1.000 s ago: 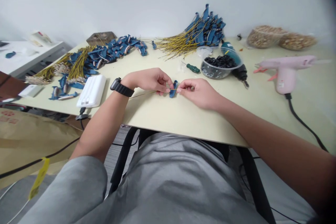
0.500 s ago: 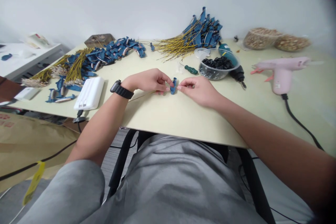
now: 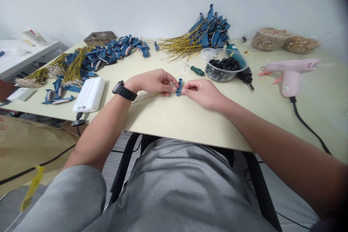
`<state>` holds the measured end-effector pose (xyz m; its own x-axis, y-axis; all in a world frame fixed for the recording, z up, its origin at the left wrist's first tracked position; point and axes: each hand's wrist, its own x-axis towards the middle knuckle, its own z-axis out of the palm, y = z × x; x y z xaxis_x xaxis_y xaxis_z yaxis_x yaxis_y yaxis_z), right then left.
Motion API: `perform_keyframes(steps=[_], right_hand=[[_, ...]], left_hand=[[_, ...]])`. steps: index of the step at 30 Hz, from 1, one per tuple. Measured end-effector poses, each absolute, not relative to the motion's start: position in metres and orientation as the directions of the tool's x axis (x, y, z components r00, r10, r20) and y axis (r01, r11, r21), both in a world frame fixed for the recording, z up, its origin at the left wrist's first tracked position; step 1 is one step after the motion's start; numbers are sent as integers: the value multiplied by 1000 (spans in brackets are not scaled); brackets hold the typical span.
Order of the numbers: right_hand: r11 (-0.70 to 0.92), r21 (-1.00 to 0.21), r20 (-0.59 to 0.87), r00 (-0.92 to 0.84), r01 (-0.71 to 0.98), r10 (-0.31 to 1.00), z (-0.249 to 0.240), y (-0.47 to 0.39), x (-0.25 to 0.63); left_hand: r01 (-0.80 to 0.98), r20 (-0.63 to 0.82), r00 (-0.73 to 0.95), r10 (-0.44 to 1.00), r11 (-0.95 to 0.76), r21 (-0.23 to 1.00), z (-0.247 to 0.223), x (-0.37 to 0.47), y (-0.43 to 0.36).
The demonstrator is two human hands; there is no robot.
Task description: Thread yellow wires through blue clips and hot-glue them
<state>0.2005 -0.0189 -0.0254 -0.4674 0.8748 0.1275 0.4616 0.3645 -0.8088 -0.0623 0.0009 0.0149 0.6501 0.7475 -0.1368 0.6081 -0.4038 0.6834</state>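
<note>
The small blue piece (image 3: 178, 87) is narrow, a bit longer than it is wide, and it stands with its long side pointing away from the person, right between the fingertips of the left hand (image 3: 160, 83) and the right hand (image 3: 202, 93), over the pale table (image 3: 174, 119). The thin wire (image 3: 148, 98) is brownish yellow and almost straight, with its long tail sloping down to the left under the left wrist. Its other end goes across the blue piece to the right fingertips, which pinch it.
</note>
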Motion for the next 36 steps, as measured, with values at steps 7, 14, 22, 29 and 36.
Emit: perform_keyframes(steps=[7,14,22,29,36], right_hand=[[359,-808,106,-483,468,869,-27,-18,199],[347,-817,100,-479,461,872,-27,-17,197],[302,-835,67,-459,460,886,-26,-16,194],[304,-839,67,-468,451,881,-27,-15,194],[317,-826,58,-490,465,870,-25,-15,196]], left_hand=[[596,-96,642,761,-417,687,13,-60,0],[612,-86,630,772,-426,666,14,-57,-2],[624,-79,616,784,-424,656,13,-55,-2],[640,-99,588,803,-387,664,13,-52,-3],[631,-101,582,807,-369,682,12,-52,-2]])
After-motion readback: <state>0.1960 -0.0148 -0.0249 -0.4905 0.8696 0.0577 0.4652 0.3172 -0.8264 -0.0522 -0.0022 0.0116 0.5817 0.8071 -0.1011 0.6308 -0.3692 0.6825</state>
